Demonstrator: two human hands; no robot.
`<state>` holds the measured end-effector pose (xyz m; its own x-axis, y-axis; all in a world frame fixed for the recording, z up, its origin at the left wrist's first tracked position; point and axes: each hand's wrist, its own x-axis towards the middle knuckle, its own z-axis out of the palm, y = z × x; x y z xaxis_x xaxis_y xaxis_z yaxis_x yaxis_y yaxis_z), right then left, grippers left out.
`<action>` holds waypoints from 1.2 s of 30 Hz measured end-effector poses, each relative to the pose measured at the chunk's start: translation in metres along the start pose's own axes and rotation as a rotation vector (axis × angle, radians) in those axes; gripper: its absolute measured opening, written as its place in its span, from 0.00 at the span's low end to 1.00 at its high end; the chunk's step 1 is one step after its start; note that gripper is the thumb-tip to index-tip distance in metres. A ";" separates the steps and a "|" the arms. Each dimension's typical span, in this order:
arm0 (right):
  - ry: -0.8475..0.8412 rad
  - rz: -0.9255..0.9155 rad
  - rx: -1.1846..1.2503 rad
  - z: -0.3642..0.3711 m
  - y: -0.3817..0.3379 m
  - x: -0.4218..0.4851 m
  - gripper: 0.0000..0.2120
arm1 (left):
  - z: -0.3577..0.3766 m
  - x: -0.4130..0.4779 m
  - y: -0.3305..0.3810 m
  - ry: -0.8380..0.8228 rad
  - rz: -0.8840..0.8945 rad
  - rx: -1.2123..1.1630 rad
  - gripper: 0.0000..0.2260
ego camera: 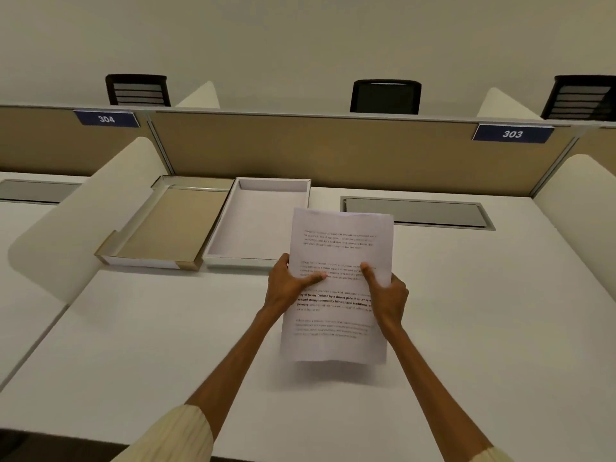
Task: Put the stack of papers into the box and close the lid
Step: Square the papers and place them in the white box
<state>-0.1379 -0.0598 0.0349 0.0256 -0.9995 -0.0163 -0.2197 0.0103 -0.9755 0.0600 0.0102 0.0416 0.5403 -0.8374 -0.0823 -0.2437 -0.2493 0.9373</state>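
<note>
Two bare forearms rise from the bottom of the frame, cream sleeves pushed back at the lower edge, and meet at the stack of papers [336, 285] in the centre. The left hand [288, 288] clamps the stack's left edge, thumb flat across the top sheet; the right hand [386, 291] grips the right edge the same way. Holding both long sides probably keeps the loose sheets squared and stops them sagging while they travel. The stack is lifted clear of the white table [166, 328], its shadow falling below the near edge. It is white, printed with short paragraphs of text, one block in bold.

The open box [260, 225], shallow and white inside, lies just above and left of the stack, whose far corner overlaps its near right rim. The lid [166, 228], tan-lined, rests upturned beside the box on its left, apparently touching it.
</note>
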 end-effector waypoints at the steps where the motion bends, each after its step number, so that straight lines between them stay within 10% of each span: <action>1: -0.025 0.017 0.000 0.001 -0.001 0.002 0.16 | -0.002 0.001 0.000 0.008 -0.027 -0.004 0.31; 14: -0.476 0.339 0.044 0.067 -0.021 0.051 0.31 | -0.076 0.048 0.001 0.014 -0.332 -0.103 0.29; 20: -0.460 0.390 0.072 0.129 -0.042 0.075 0.26 | -0.122 0.104 -0.006 -0.084 -0.360 -0.107 0.33; 25: -0.407 0.395 0.036 0.186 -0.055 0.111 0.22 | -0.161 0.168 0.000 -0.172 -0.452 -0.094 0.12; 36: -0.345 0.395 -0.147 0.290 -0.048 0.187 0.22 | -0.171 0.297 -0.041 -0.109 -0.524 -0.033 0.20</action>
<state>0.1600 -0.2387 0.0156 0.2265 -0.8530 -0.4701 -0.4103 0.3541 -0.8404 0.3678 -0.1449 0.0362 0.4955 -0.6508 -0.5752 0.0629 -0.6337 0.7710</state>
